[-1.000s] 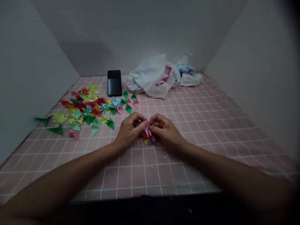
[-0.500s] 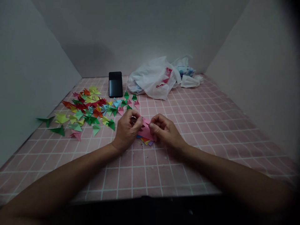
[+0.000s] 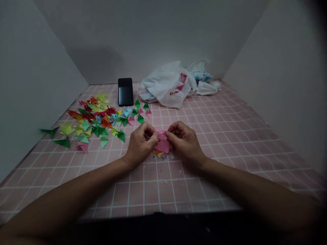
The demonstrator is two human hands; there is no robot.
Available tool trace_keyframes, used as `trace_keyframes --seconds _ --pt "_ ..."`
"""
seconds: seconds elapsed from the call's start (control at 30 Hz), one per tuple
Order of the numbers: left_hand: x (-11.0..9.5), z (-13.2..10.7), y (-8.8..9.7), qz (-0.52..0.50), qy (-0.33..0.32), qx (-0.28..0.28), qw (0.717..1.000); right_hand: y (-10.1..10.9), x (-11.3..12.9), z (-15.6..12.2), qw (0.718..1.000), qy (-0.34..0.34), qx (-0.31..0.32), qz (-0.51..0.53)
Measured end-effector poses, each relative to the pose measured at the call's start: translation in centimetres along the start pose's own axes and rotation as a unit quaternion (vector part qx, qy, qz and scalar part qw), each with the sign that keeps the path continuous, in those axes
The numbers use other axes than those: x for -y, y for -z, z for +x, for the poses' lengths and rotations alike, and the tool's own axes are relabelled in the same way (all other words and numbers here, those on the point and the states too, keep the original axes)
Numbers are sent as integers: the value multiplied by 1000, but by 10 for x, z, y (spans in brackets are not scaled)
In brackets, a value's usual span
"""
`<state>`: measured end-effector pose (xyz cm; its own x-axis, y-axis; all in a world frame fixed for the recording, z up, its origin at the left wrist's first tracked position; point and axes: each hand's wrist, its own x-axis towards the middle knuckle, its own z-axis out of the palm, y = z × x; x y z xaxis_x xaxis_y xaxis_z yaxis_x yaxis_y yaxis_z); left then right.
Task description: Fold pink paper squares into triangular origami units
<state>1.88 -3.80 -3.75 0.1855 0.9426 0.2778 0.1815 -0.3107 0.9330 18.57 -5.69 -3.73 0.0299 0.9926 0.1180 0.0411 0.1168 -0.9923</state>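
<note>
Between my two hands is a pink sheet of paper (image 3: pixel 162 144), pinched near its far edge from both sides. My left hand (image 3: pixel 142 143) is closed, its thumb and forefinger gripping the paper's left side. On the opposite side my right hand (image 3: pixel 184 141) is closed too, thumb and forefinger on the paper. A fold seems to run along the top edge. Beneath it, corners of a stack of coloured paper (image 3: pixel 159 154) show in orange, yellow and purple; the rest of that stack is hidden.
Many small folded paper shapes (image 3: pixel 98 119) in several colours lie spread at the left. A dark phone (image 3: pixel 125 92) leans upright behind them. A white plastic bag (image 3: pixel 167 85) and a blue-and-white package (image 3: pixel 201 76) sit by the back wall. Pink checked cloth (image 3: pixel 242 146) covers the table.
My left hand has shifted slightly to the right and my right hand a little too. The pink paper's top edge now stretches straighter between the fingertips.
</note>
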Motion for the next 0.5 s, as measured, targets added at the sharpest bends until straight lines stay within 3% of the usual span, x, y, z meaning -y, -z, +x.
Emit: trace_keyframes --seconds 0.3,0.5 --pt "-2 0 -3 -7 36 16 999 0 -2 -4 987 105 -10 -119" --pt "-3 -1 -3 11 6 20 1000 1 -1 -4 984 114 -9 -137"
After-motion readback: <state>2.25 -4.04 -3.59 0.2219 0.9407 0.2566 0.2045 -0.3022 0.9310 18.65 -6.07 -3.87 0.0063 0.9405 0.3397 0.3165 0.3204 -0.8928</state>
